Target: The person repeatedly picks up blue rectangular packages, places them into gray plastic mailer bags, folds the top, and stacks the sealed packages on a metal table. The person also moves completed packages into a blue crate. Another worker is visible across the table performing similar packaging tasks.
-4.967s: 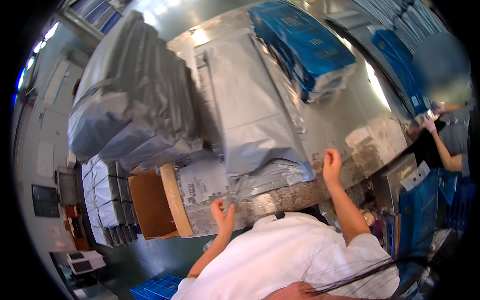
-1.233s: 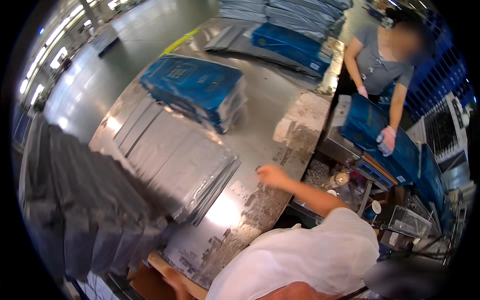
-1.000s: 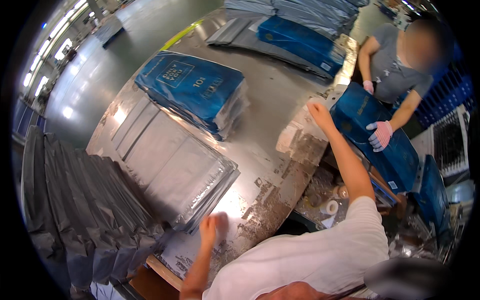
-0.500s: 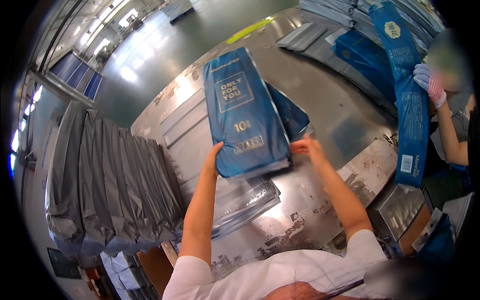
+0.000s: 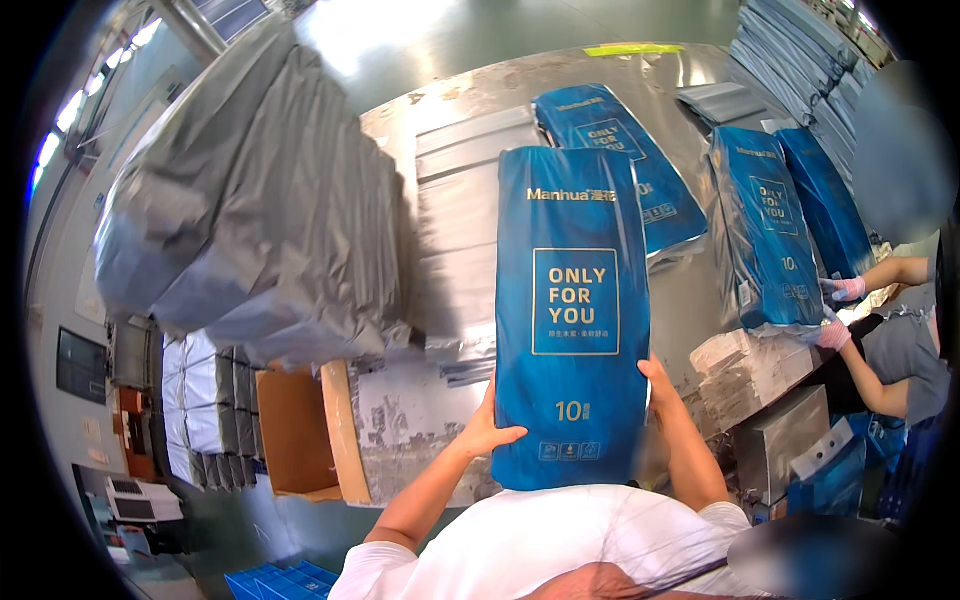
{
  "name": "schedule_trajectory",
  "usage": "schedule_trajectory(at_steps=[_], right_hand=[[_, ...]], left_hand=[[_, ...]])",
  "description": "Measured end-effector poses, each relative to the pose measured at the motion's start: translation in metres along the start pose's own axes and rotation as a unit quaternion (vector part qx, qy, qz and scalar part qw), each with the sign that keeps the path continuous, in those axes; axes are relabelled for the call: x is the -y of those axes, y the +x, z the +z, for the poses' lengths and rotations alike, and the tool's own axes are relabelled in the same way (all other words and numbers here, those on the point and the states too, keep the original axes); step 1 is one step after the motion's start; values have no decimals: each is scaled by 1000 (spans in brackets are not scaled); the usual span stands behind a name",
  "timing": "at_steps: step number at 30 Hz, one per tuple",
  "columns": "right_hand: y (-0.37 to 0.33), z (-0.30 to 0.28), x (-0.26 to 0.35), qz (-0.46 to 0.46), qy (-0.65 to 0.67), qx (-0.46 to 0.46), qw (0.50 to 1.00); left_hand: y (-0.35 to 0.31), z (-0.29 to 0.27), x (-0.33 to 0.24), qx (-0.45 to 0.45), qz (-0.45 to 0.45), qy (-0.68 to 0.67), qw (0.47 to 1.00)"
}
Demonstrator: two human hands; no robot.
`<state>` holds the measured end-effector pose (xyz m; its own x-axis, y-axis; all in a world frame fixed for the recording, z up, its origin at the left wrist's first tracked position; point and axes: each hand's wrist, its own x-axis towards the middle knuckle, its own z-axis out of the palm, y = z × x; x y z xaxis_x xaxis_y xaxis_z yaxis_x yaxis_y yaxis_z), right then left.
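Observation:
Between my two hands is a long blue plastic-wrapped pack [image 5: 572, 220] with gold lettering, its near end close to my chest. My left hand [image 5: 485, 432] grips its left edge, the thumb lying on the front face. On the right edge my right hand [image 5: 660, 388] closes, with some fingers hidden behind the pack. Just beyond lies a similar blue pack [image 5: 655, 190], tilted on the metal table [image 5: 450, 95] and partly covered by the held one. Flat grey plastic bags [image 5: 465, 200] are stacked to the left of the held pack.
A bulky bundle of grey bags [image 5: 260, 190] rises at left, above an open cardboard box [image 5: 295, 435]. At right, a co-worker's gloved hands [image 5: 832, 328] touch a blue pack [image 5: 765, 225]; another blue pack [image 5: 825, 200] lies beside it. More grey bags [image 5: 800, 70] are piled far right.
The held pack has come toward my chest and is straighter, and my right hand now grips its edge. The co-worker's upright pack now lies on the table. My view has shifted.

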<state>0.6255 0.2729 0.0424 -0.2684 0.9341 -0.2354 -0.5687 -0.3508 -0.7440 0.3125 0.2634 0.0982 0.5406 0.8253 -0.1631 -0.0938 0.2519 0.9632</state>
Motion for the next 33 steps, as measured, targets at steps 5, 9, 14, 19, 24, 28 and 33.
schedule_trajectory(at_steps=[5,9,14,19,24,28,33], right_hand=[[-30,59,-12,-46,-35,22,998],[-35,102,1,-60,-56,45,996],[13,193,79,18,-8,17,1000],[66,209,104,57,-49,-32,997],[92,174,79,-102,-189,-1,977],[69,177,70,-39,-117,-10,992],[-3,135,-20,45,36,31,998]], left_hand=[[-69,-11,-3,-19,62,68,996],[-94,-25,-26,-45,109,171,978],[-81,-42,-130,-154,-106,-95,978],[-61,-74,-184,-32,-95,-271,957],[-55,-86,-175,-52,-106,-201,973],[-76,-72,-167,-48,-114,-213,969],[-120,-49,-59,-48,-17,-71,996]])
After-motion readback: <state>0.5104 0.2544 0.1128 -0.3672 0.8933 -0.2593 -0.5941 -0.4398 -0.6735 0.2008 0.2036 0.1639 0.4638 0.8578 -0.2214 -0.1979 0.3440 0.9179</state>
